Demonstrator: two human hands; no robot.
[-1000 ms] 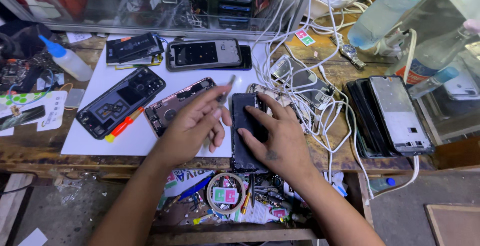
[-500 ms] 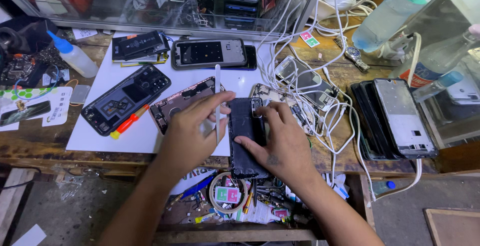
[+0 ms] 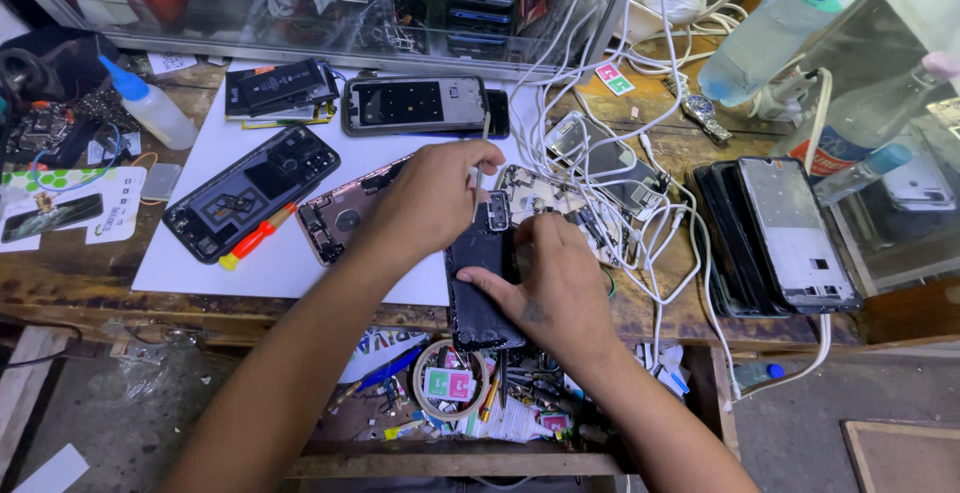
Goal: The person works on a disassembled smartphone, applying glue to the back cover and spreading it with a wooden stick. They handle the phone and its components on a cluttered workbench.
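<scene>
Workbench (image 3: 700, 153) | black phone (image 3: 480, 283) lengthwise away | right hand (image 3: 560, 283) pressing, left hand (image 3: 430, 198) pinching tweezers (image 3: 482, 158)

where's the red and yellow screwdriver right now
In the head view, the red and yellow screwdriver lies left of both hands on the white sheet, between the opened black phone and the pink phone.

I saw both my forearms come up from the bottom edge and meet near the middle. My left hand (image 3: 435, 198) was palm down, with the fingers curled and pinched together at the tips. My right hand (image 3: 555, 278) lay flat just beside it, fingers pressed downward and the thumb spread out to the left.
</scene>
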